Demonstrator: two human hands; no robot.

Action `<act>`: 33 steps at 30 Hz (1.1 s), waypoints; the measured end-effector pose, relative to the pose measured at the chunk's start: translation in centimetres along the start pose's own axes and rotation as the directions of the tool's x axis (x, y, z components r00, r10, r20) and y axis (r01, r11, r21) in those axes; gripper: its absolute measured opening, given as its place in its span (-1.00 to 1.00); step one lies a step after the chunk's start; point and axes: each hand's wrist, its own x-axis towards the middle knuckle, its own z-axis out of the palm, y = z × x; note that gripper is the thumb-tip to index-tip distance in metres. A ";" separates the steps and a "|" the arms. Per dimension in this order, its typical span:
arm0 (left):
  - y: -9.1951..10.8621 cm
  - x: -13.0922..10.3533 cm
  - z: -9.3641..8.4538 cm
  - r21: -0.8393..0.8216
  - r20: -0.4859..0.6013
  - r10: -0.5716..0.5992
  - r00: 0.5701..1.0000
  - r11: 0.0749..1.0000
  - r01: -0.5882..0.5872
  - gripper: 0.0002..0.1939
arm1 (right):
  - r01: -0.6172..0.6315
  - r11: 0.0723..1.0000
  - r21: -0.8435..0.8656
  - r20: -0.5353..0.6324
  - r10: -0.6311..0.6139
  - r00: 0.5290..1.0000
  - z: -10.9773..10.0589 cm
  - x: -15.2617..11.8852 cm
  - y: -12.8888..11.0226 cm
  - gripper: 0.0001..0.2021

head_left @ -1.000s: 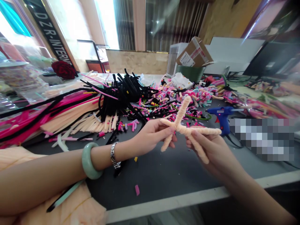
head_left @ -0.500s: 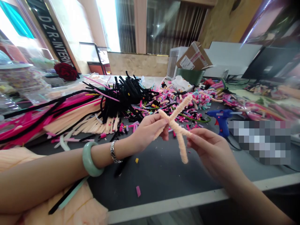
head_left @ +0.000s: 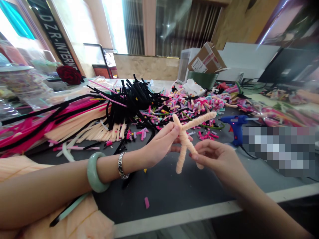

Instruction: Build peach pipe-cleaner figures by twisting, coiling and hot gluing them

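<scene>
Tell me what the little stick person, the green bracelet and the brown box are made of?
The stick person looks like soft, fuzzy craft stems: its surface is fluffy and ridged.
The green bracelet could be polished stone, or maybe glass or plastic: it's smooth and a bit shiny.
The brown box seems to be plain, dull cardboard: it has folded flaps and stuck-on labels.

Toward the back we see a cardboard box tilted atop a green container, a crumpled white packet near them, dark curtains behind, and, on our left, a dark red rose beside a slanted, white-lettered banner.
</scene>
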 end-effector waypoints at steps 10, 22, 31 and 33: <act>0.1 -0.4 0.6 0.041 0.051 -0.097 0.994 0.995 0.095 -0.54 | 0.035 0.998 0.052 0.073 -0.039 0.997 0.0 0.0 0.4 -0.78; -0.6 0.0 0.0 -0.071 -0.004 -0.036 0.999 0.997 0.036 -0.68 | 0.059 0.997 0.054 0.044 -0.062 0.997 0.3 0.0 0.1 -0.88; -0.8 0.1 0.0 -0.082 -0.050 -0.034 0.998 0.996 0.030 -0.67 | 0.092 0.995 -0.027 0.020 -0.092 0.996 0.4 -0.1 0.0 -0.87; -0.7 0.1 0.0 -0.065 -0.054 -0.051 0.997 0.997 0.048 -0.67 | 0.101 0.994 -0.045 0.014 -0.100 0.995 0.4 -0.2 0.0 -0.86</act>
